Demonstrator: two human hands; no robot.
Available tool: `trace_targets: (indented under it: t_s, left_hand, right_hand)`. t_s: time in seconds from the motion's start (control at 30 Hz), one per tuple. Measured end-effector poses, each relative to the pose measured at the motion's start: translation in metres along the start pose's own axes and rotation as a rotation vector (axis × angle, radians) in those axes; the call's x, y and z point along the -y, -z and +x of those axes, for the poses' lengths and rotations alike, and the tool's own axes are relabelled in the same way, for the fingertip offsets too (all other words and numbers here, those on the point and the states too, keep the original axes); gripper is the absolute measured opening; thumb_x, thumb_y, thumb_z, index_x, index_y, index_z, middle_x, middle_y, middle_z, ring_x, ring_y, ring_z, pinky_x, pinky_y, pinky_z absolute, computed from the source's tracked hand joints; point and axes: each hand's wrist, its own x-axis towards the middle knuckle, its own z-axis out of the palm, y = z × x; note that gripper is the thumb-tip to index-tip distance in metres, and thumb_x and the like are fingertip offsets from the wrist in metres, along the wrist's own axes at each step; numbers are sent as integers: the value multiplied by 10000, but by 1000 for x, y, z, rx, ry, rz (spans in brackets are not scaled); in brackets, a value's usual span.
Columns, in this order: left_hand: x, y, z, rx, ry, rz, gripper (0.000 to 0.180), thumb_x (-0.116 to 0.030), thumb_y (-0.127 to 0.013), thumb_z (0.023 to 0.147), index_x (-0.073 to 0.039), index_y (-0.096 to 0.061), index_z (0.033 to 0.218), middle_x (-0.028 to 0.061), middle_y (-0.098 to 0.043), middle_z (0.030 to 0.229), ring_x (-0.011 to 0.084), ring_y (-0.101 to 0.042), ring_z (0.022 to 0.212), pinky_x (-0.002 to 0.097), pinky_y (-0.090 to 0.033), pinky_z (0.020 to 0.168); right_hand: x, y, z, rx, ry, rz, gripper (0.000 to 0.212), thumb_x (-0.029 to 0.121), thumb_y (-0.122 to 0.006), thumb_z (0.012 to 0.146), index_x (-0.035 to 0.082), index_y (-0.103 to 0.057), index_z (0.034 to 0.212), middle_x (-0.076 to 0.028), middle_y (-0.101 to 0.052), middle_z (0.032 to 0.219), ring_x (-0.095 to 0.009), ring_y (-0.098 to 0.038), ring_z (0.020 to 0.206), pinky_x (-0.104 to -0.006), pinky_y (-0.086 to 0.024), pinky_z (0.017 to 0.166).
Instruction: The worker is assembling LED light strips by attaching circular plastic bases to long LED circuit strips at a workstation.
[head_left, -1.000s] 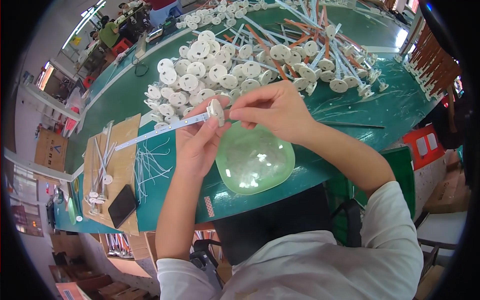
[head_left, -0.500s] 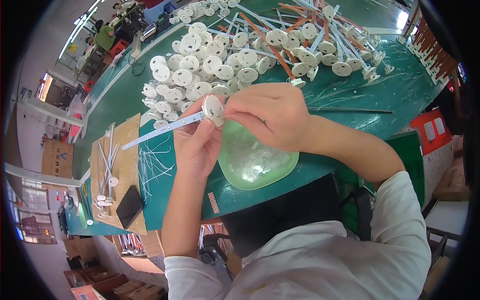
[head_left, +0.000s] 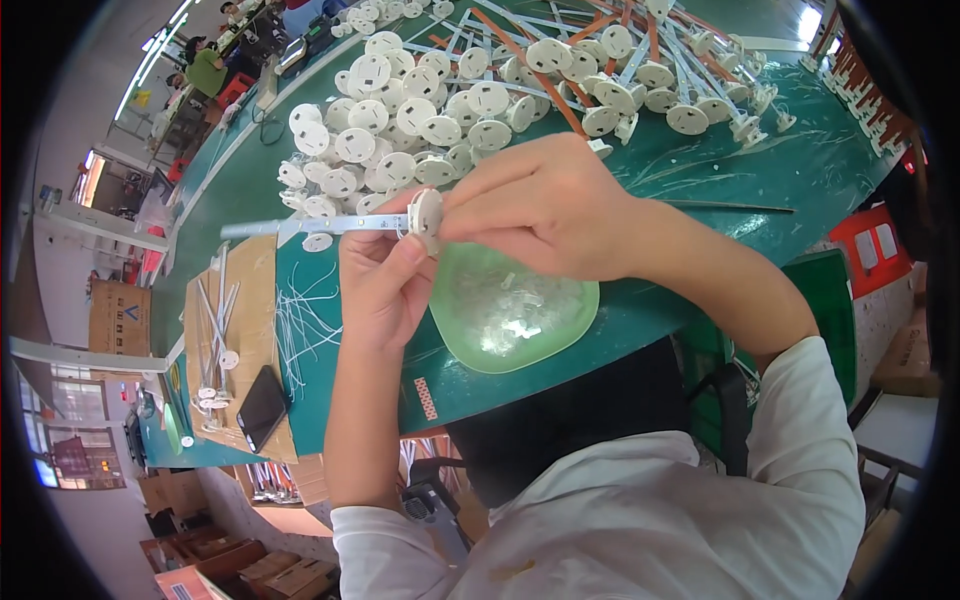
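My left hand [head_left: 385, 285] is closed around the edge of a round white disc [head_left: 425, 217], thumb in front. A pale LED strip [head_left: 335, 223] joined to the disc points left, nearly level, its far end blurred. My right hand [head_left: 550, 215] is pinched against the disc's right face; whatever its fingertips hold is hidden or too small to name. Below both hands stands a light green bowl [head_left: 452, 335] with small clear pieces in it. Behind them lies a large heap of similar white discs [head_left: 368, 115].
At the back, more discs with LED strips and orange strips [head_left: 555, 100] lie tangled. A cardboard sheet [head_left: 265, 330] at left carries a black phone [head_left: 262, 408] and several strips. Thin white wires [head_left: 305, 320] lie beside it. A red plastic stool [head_left: 868, 258] stands at right.
The LED strip has swung up from a downward slant to nearly level. The disc is turned more edge-on, and my right hand has shifted slightly left and stays pinched against it.
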Motion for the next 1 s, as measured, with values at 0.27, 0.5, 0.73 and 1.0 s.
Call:
trace_targets:
  t_s: [0.27, 0.5, 0.73, 1.0]
  left_hand:
    - [0, -2, -3, 70, 0, -101, 456, -106, -711, 857, 52, -552, 1253, 169, -627, 1188, 248, -604, 1113, 377, -484, 973]
    - [11, -7, -5, -62, -122, 31, 402, -73, -647, 903, 51, -527, 1266, 203, -591, 1239, 270, -584, 1159, 401, -483, 1007]
    - [19, -9, -7, -61, -79, -88, 406, -124, -644, 919, 50, -524, 1265, 195, -587, 1248, 266, -590, 1151, 395, -486, 1000]
    - [13, -19, 4, -138, -80, 8, 282, -171, -588, 961, 56, -585, 1129, 174, -630, 1173, 236, -620, 1086, 367, -515, 948]
  right_hand:
    - [4, -9, -4, -116, 46, -18, 144, 33, -746, 741, 18, -690, 873, -95, -684, 799, -242, -656, 636, -284, -518, 540]
    - [10, -19, -8, -165, 76, -250, 161, -16, -698, 701, -14, -646, 853, -111, -660, 767, -240, -640, 590, -296, -508, 492]
    - [6, -28, -11, -241, 137, -315, 232, -8, -671, 625, -28, -626, 852, -106, -624, 759, -205, -614, 549, -294, -501, 481]
    - [-4, -23, -10, -217, 26, -160, 177, -2, -683, 703, 1, -635, 874, -102, -643, 779, -225, -638, 604, -288, -512, 508]
